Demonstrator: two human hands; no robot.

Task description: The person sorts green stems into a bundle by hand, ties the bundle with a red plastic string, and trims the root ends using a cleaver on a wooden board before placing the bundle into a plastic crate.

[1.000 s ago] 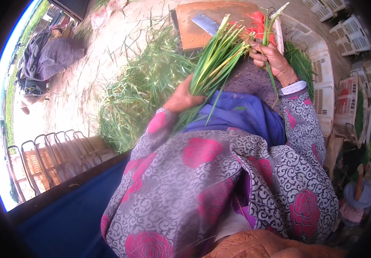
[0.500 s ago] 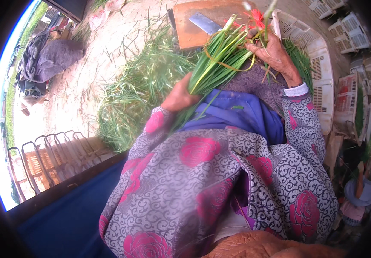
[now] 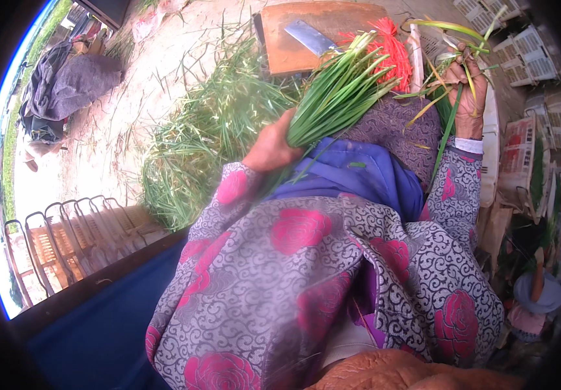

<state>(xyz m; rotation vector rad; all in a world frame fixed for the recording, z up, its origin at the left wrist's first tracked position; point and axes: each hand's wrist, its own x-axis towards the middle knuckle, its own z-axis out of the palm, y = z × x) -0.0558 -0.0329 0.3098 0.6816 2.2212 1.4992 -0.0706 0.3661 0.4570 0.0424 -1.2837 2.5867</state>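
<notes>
My left hand grips a thick bunch of green garlic chives by its leafy part, the pale stem ends fanned away to the upper right. Well apart from the bunch, at the right, my right hand is closed on several loose yellowed chive leaves, which stick out on both sides of the fingers. One long green leaf hangs down beside that wrist. Red string lies in a loose bundle just beyond the stem ends. A broad-bladed knife rests on the wooden board ahead.
A large heap of loose green leaves spreads over the ground at left. Close by my right arm stands a white plastic crate, with more crates behind. A rack of dark metal bars is at the lower left.
My right hand has moved right, away from the bunch, taking yellowed leaves with it. The red string shows more fully now. My left hand keeps its hold on the bunch.
</notes>
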